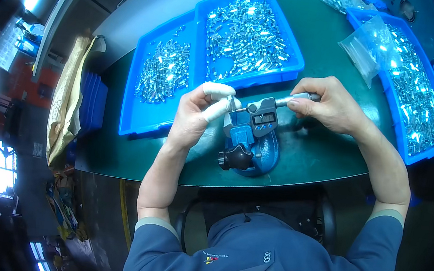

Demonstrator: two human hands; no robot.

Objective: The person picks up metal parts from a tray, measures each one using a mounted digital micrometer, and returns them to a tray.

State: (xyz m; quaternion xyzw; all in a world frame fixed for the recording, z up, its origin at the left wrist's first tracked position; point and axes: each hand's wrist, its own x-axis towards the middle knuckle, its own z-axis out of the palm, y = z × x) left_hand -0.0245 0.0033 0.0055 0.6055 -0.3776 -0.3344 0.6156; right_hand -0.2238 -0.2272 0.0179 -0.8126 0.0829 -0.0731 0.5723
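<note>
A digital micrometer [265, 118] with a small display is clamped in a blue stand [267, 154] with a black knob [239, 157]. My left hand [191, 117], with white covers on thumb and forefinger, is closed in a pinch at the micrometer's jaws. Between those fingertips is a small shiny metal part [233, 104], partly hidden by them. My right hand [333, 105] is closed round the micrometer's silver thimble [302, 97], thumb and forefinger on its end.
Behind the micrometer, two blue trays [299, 65] [128, 106] hold many small metal parts on the green table [327, 153]. Another full blue tray [397, 116] stands at the right, a clear plastic bag [363, 53] over its edge. Brown paper [65, 102] and stacked blue bins [94, 103] are at the left.
</note>
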